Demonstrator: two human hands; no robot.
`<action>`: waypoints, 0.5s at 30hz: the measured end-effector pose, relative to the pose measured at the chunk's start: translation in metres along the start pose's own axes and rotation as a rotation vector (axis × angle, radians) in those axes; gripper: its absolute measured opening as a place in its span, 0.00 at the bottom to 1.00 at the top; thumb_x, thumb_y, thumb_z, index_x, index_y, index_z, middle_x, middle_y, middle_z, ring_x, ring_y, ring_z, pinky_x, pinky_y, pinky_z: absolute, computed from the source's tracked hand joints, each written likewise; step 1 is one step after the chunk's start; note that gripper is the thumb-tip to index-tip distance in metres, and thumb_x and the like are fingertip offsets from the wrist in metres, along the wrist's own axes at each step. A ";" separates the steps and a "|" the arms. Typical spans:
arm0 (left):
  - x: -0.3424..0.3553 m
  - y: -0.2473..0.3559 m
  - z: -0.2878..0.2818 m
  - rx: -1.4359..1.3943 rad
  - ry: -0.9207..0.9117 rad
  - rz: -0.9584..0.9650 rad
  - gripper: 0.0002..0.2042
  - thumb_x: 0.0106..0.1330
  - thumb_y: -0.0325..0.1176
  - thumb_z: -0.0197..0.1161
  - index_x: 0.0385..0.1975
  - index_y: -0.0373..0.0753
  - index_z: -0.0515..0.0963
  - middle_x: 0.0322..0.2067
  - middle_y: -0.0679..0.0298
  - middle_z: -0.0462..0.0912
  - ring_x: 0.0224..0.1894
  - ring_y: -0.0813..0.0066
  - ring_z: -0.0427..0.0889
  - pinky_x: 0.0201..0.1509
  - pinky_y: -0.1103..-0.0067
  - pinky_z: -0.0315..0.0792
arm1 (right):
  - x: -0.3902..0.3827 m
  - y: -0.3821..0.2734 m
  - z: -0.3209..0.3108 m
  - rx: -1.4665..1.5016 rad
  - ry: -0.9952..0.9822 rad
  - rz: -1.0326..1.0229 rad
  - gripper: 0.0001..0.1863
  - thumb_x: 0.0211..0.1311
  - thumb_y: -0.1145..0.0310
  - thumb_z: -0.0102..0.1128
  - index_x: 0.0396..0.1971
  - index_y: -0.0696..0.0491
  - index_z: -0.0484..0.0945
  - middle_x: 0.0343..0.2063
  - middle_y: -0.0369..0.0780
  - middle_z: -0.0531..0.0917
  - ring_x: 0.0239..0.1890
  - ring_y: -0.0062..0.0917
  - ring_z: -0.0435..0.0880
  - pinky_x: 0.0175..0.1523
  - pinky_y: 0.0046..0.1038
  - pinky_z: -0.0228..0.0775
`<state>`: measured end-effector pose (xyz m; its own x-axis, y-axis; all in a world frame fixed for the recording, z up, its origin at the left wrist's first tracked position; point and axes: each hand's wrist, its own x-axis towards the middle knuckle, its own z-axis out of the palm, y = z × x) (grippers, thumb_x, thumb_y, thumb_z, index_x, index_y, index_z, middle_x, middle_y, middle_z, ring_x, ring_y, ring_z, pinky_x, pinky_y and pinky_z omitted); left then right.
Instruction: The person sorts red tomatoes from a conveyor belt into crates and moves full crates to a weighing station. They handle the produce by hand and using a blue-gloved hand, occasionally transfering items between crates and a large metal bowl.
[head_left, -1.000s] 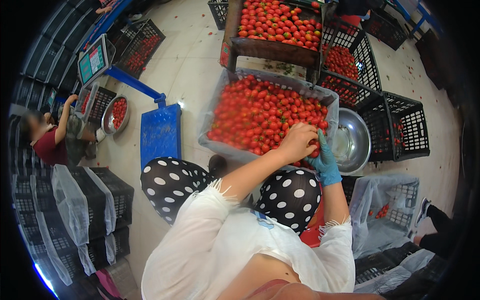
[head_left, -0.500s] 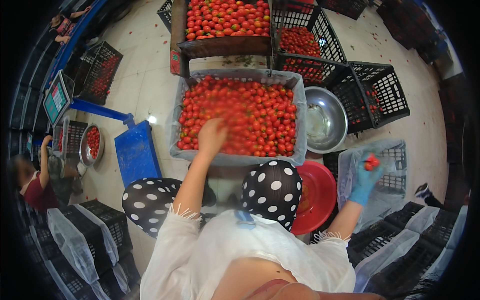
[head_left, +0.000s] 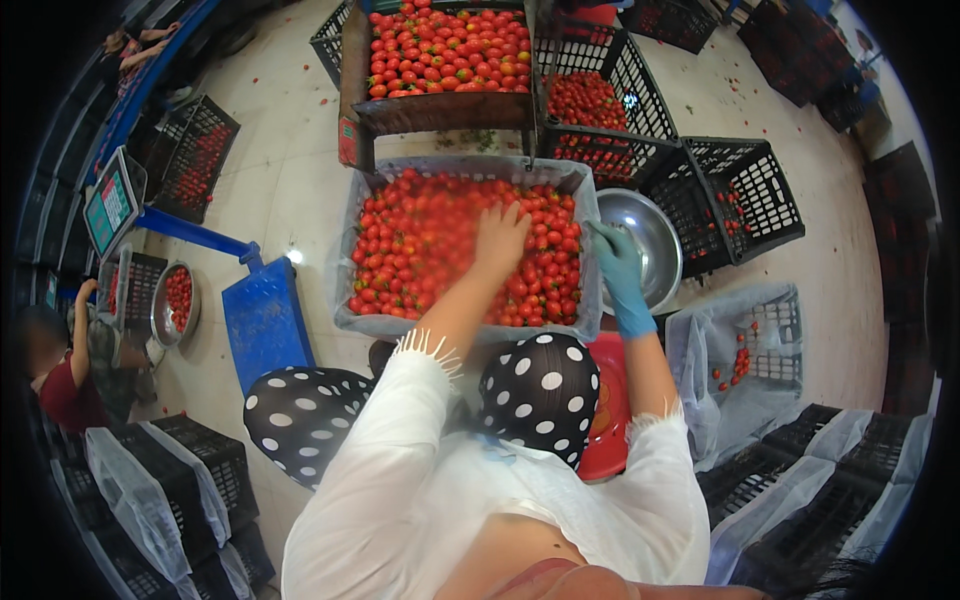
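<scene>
Small red tomatoes fill a crate lined with clear plastic in front of my knees. Some in the middle are blurred by motion. My bare left hand lies on them right of the middle, fingers spread, gripping none. My right hand, in a blue glove, is at the crate's right rim beside a steel bowl. Its fingers look loosely stretched, with nothing visible in them. To the right, several loose tomatoes lie in another plastic-lined crate.
A metal chute heaped with tomatoes stands beyond the crate. Black crates stand at the far right. A red basin is by my right knee. On the left are a blue scale, stacked crates and a person in dark red.
My right hand has moved left from the lined crate to the tomato crate's rim; the tomatoes it held are gone from it, and several lie in the lined crate. My left hand has shifted right.
</scene>
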<state>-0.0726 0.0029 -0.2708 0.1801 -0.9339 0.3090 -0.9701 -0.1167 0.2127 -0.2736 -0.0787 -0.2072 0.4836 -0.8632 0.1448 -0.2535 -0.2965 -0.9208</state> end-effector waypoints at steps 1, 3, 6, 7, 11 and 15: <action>0.008 0.002 -0.008 0.030 0.019 -0.098 0.14 0.57 0.33 0.53 0.44 0.43 0.73 0.54 0.58 0.67 0.57 0.59 0.64 0.58 0.59 0.58 | 0.024 0.007 0.019 -0.054 0.015 -0.061 0.13 0.55 0.74 0.53 0.42 0.56 0.77 0.38 0.44 0.80 0.42 0.31 0.78 0.49 0.25 0.68; 0.015 0.010 -0.025 -0.042 0.147 -0.067 0.12 0.56 0.31 0.54 0.40 0.41 0.74 0.52 0.57 0.70 0.54 0.58 0.67 0.56 0.62 0.61 | 0.072 0.039 0.038 -0.286 0.041 -0.233 0.13 0.55 0.76 0.49 0.41 0.55 0.77 0.36 0.47 0.80 0.41 0.36 0.79 0.46 0.29 0.69; -0.021 -0.001 -0.055 -0.209 0.160 -0.206 0.12 0.55 0.28 0.54 0.40 0.40 0.75 0.48 0.57 0.73 0.50 0.57 0.71 0.54 0.67 0.64 | 0.111 0.056 0.063 -0.644 -0.148 -0.242 0.13 0.54 0.76 0.46 0.38 0.55 0.77 0.33 0.49 0.80 0.38 0.40 0.79 0.43 0.33 0.71; -0.035 -0.003 -0.069 -0.277 -0.035 -0.301 0.13 0.54 0.28 0.56 0.40 0.40 0.75 0.47 0.57 0.74 0.48 0.57 0.72 0.53 0.68 0.65 | 0.117 0.062 0.069 -0.847 -0.322 -0.145 0.13 0.54 0.75 0.46 0.37 0.55 0.78 0.32 0.49 0.80 0.36 0.42 0.79 0.41 0.35 0.72; -0.086 -0.015 -0.068 -0.302 -0.321 -0.060 0.18 0.50 0.29 0.61 0.44 0.41 0.75 0.44 0.58 0.75 0.47 0.58 0.72 0.50 0.68 0.66 | 0.125 0.056 0.096 -1.140 -0.493 -0.125 0.12 0.54 0.70 0.49 0.35 0.56 0.78 0.28 0.49 0.81 0.34 0.41 0.81 0.37 0.38 0.74; -0.060 -0.003 -0.056 -0.245 -0.282 -0.019 0.20 0.49 0.30 0.62 0.45 0.40 0.75 0.42 0.59 0.75 0.47 0.59 0.70 0.49 0.67 0.66 | 0.119 0.065 0.087 -0.905 -0.316 -0.128 0.09 0.53 0.71 0.48 0.29 0.55 0.78 0.28 0.49 0.81 0.35 0.42 0.80 0.37 0.40 0.73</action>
<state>-0.0711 0.0783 -0.2377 0.1124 -0.9928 0.0424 -0.8934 -0.0823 0.4417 -0.1600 -0.1650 -0.2814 0.7217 -0.6922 -0.0011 -0.6690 -0.6970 -0.2582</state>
